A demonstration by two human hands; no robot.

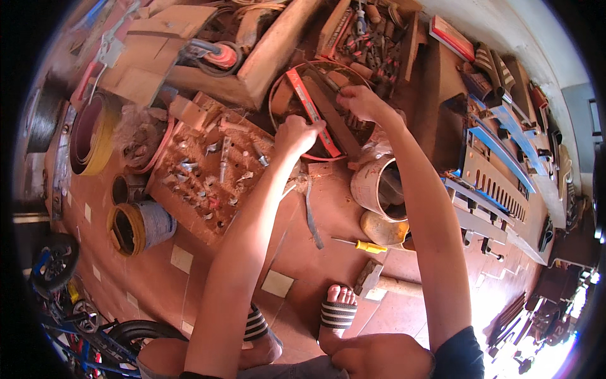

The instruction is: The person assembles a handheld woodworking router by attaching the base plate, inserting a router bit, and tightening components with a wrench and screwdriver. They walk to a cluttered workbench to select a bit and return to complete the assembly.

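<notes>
one pale-marked red strip lies at the left fingers

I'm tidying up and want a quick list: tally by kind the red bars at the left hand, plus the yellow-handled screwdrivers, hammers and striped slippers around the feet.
Red bar at the left hand: 1
Yellow-handled screwdriver: 1
Hammer: 1
Striped slippers: 2
Total: 5
</notes>
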